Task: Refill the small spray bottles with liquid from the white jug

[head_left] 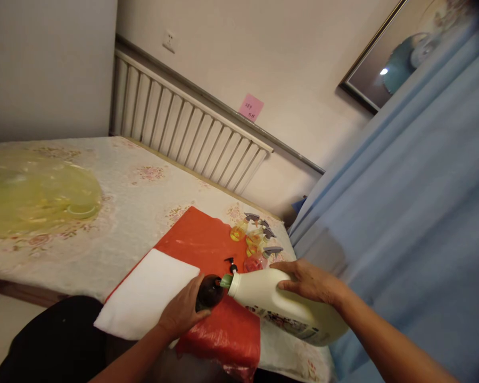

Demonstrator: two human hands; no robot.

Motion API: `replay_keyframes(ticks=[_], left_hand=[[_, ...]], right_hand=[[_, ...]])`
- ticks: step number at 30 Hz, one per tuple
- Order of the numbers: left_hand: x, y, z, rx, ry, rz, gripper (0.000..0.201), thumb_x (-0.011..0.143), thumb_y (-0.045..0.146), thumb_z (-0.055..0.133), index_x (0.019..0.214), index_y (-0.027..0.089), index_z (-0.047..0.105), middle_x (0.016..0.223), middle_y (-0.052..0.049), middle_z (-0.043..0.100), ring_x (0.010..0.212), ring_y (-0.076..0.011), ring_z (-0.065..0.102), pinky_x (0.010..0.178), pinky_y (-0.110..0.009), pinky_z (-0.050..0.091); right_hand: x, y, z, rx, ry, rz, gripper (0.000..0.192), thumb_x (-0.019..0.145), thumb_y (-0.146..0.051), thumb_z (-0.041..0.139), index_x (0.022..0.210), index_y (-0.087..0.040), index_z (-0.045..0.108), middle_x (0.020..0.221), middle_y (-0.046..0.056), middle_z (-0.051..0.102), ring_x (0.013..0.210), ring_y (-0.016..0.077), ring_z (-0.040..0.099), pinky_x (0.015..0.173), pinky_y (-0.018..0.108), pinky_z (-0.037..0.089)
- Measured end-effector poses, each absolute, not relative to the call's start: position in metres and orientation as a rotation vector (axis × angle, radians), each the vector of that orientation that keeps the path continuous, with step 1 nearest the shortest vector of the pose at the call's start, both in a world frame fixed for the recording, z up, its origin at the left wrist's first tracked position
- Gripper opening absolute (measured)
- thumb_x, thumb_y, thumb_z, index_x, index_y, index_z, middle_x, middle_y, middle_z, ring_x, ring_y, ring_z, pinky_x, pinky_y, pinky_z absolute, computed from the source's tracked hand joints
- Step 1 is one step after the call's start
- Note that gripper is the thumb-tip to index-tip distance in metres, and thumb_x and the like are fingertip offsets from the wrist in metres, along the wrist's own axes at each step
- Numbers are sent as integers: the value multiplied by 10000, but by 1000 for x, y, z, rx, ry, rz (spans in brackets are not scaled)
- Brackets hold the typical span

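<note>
Dark brown bottle [209,291] is gripped by the left hand [181,314] over the red cloth [201,244] on the bed [135,186], beside a folded white towel [147,292]. Its mouth is met by the green spout of the cream jug [281,308], which is tilted on its side and held at the top by the right hand [309,281]. A black pump top [231,264] is seen just behind the spout. Small coloured bottles [253,239] are clustered further back. Blue curtain [403,213] is hung at the right.
</note>
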State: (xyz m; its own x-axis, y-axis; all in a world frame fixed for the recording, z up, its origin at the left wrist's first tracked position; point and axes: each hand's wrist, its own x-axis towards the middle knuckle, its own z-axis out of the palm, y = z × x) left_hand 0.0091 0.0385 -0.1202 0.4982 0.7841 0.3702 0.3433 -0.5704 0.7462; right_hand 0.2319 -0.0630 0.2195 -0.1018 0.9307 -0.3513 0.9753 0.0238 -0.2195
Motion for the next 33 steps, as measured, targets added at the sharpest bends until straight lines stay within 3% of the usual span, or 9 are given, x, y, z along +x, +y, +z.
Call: replay_keyframes(ticks=[10,33], left_hand=[[10,39,-124,2137,913,970,912,672,217,701,1459,254,242,1487,-128,437,1375,-328,411,1139,-508,351],[9,38,-125,2146,928,973,887,694,247,695,1460,223,248,1492,-157,428,1372,-315,421,1139,-495,356]], right_hand=[[232,-63,218,2018,2174,-598,352,877,-369,588,1217,-290,637,1007,18,742,880,216,667,792,295,503],[230,-62,222,2003,2175,-614,324,883,-376,577,1188,-292,649,985,12,740,859,204,664,764,274,497]])
